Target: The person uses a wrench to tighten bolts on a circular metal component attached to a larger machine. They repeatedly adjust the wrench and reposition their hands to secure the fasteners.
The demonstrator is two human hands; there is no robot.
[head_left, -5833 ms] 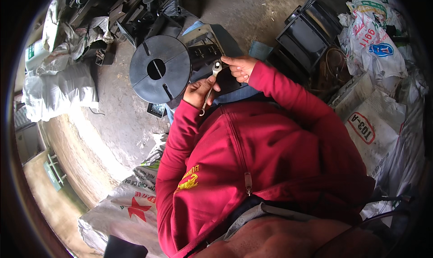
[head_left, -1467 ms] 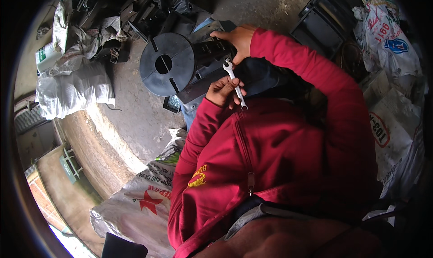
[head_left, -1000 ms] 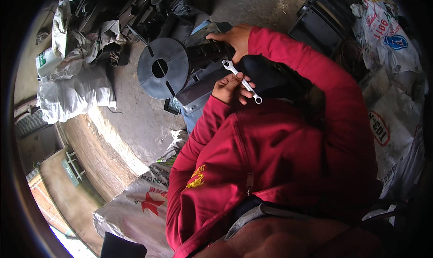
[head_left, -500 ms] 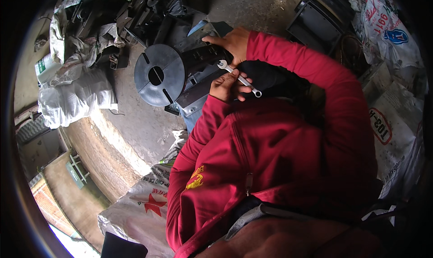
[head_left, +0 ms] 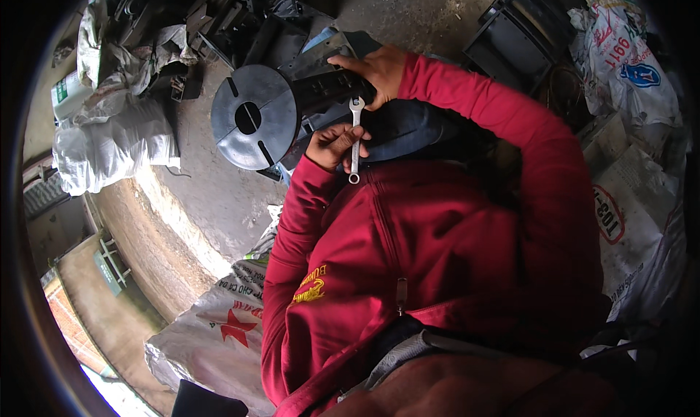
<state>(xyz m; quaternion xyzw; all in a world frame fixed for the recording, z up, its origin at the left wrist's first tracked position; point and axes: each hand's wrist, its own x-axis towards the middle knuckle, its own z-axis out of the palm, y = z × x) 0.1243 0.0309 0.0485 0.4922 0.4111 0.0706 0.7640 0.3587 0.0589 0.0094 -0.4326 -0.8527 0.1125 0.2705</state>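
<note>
My left hand (head_left: 335, 146) is closed round the middle of a combination spanner (head_left: 356, 136), thumb on its shank. The spanner stands nearly straight in the picture, its open jaw against or just below the near edge of a dark metal part (head_left: 321, 92), and its ring end toward my jacket. My right hand (head_left: 380, 73) grips the right end of that part, thumb stretched along the far side and the other fingers mostly hidden beneath. At the part's left end is a round dark grey disc (head_left: 273, 136) with a central hole and slots.
Black metal parts (head_left: 270, 41) lie piled at the far left beside a white wrapped bundle (head_left: 109, 151). A dark metal frame (head_left: 503, 45) stands at the far right. Printed sacks (head_left: 620, 60) line the right side, and another sack (head_left: 211, 337) lies at the near left.
The spanner has swung from a slant to nearly straight up and down in the picture. My left hand has shifted left with it. My right hand stays on the metal part.
</note>
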